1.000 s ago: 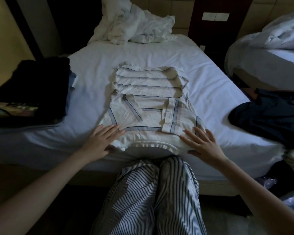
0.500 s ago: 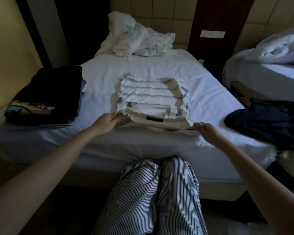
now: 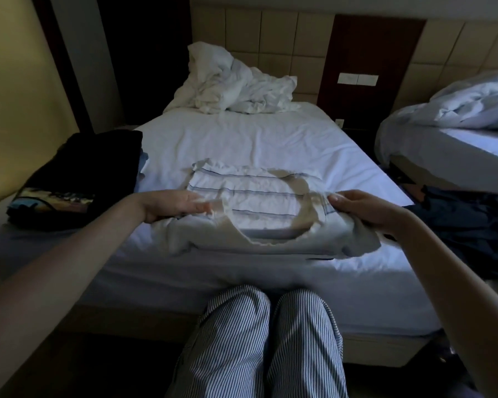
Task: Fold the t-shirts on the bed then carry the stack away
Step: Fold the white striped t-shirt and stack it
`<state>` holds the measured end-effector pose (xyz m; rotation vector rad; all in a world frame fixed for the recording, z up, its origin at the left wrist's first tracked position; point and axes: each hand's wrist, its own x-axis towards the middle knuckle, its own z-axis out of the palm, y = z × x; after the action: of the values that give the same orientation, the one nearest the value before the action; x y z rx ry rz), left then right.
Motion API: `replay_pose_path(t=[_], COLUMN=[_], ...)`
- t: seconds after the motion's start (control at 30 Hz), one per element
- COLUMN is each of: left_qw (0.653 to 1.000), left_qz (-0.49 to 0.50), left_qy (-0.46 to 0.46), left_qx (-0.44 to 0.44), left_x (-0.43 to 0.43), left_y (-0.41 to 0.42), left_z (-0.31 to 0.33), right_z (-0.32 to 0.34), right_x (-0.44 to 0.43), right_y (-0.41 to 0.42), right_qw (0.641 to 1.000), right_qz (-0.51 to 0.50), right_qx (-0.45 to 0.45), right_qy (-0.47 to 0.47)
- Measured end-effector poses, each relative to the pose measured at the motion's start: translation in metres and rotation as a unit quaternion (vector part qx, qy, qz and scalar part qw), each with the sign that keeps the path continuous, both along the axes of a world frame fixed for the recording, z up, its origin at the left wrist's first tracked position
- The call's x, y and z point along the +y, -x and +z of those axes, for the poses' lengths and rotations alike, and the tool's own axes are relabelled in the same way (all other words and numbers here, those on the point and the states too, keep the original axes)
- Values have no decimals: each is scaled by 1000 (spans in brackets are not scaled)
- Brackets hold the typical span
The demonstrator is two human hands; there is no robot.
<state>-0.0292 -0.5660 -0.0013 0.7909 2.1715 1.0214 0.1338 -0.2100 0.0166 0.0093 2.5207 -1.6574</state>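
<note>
A white t-shirt with thin dark stripes (image 3: 256, 202) lies on the white bed (image 3: 242, 139), its sides folded in. My left hand (image 3: 173, 203) grips the shirt's near left edge and my right hand (image 3: 362, 208) pinches the near right edge. Both hold the neck end lifted off the sheet, so the collar opening gapes and the striped lower half shows through it. The lifted part hangs over the flat far part. A stack of folded dark shirts (image 3: 78, 179) sits at the bed's left edge.
A crumpled white duvet (image 3: 233, 84) is piled at the head of the bed. A dark blue garment (image 3: 466, 225) lies at the bed's right edge. A second bed (image 3: 454, 139) stands to the right. My striped trouser legs (image 3: 265, 340) press against the bed's near side.
Both hands went from resting flat on the shirt's near end to gripping its edges, then lifted that end up and away from me over the far half.
</note>
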Motion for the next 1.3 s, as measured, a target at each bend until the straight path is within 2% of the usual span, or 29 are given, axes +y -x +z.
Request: replay_pose_path(t=[0.1,0.17,0.37,0.57,0.67,0.77,0.87,0.97,1.1,1.17,1.23,1.3], left_qw=[993,982,967,937,925,921,895,882,865,857,836,807], left_qz=[93,146,149,166,188,245,314,326,359,380,403,441], left_qy=[-65,-90,33,76,107,109,86,77,59,28,-28,-27], left_qx=[34,84,205,297,312,282,305,331,347,346,372,391], left_x=[16,29,54,90,107,120,125,125,127,128,127,123], left_y=[31,59,155,237,270,287,292,301,299,296,296,301], left_z=[11,16,12,-10,-36,-74,-106,-116,-119,-119,-119,-119], right_z=[10,13,11,-16,-35,-67,-104,-121,-127,-130,-130,-129], right_x=[12,26,53,85,99,105,110,119,120,119,121,127], right_y=[35,64,158,253,293,322,335,336,334,330,326,328], right_qw=[991,983,967,940,919,904,908,917,907,903,893,880], right_qz=[-102,-153,-182,-225,-224,-219,-226,-252,-264,-299,-351,-390], right_qx=[54,57,30,46,34,3,-20,30,68,110,140,87], right_qy=[-63,-81,-174,-253,-323,-367,-351,-307,-321,-289,-244,-256])
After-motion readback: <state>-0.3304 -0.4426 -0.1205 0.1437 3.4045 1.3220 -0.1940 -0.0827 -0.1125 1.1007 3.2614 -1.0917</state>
